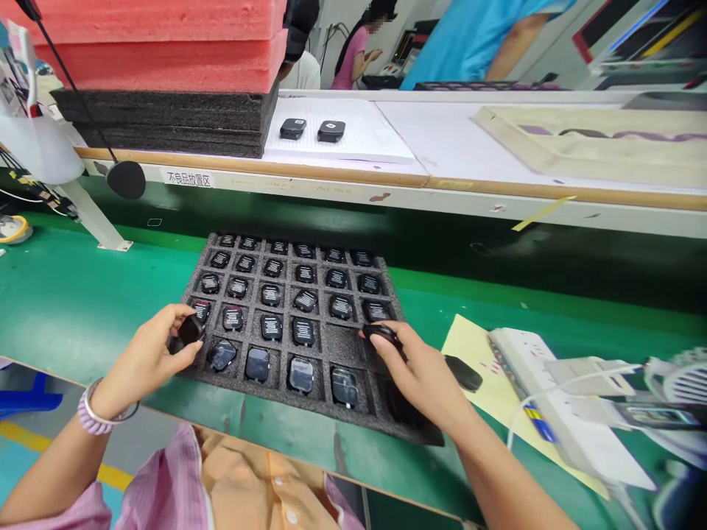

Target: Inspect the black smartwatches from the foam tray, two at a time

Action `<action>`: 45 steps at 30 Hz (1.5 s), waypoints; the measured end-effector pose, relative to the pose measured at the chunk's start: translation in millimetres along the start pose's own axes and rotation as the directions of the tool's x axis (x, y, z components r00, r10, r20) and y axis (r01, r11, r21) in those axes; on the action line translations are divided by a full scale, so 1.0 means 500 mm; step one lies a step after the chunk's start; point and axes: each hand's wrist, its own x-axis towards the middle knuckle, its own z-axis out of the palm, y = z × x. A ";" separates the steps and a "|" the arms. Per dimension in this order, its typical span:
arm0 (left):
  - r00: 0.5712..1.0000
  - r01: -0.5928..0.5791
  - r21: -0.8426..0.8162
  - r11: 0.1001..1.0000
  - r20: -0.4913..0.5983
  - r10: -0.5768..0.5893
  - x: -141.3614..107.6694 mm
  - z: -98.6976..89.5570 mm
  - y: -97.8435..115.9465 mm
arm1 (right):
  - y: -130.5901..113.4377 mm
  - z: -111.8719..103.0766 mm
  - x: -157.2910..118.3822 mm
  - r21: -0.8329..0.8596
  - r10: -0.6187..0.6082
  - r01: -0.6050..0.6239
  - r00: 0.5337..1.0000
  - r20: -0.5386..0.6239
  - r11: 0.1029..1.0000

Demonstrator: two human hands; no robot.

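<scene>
A black foam tray (322, 353) lies on the green bench, its pockets holding several square smartwatch bodies. Many, like this watch body (271, 326), show white text on their screens; front-row ones, such as this dark-screened watch body (301, 374), show none. My left hand (157, 350) grips a black watch body (191, 330) between thumb and fingers at the tray's left edge. Over the right side, my right hand (417, 364) pinches another black watch body (382, 333), tilted, beside a pocket with nothing in it. My right hand and forearm partly hide the front right corner.
Right of the tray, a black flat object (464, 373) lies by yellow paper (458, 338) and a white power strip (552, 397) with cables. Above, a shelf (403, 177) carries red foam (160, 62), black foam (166, 121) and two black watch bodies on paper (387, 140). People are beyond.
</scene>
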 end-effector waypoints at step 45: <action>0.955 -0.181 -0.538 0.823 -0.295 0.017 0.266 0.062 0.198 | -0.232 0.057 0.177 0.948 -0.177 -0.213 0.950 0.258 0.237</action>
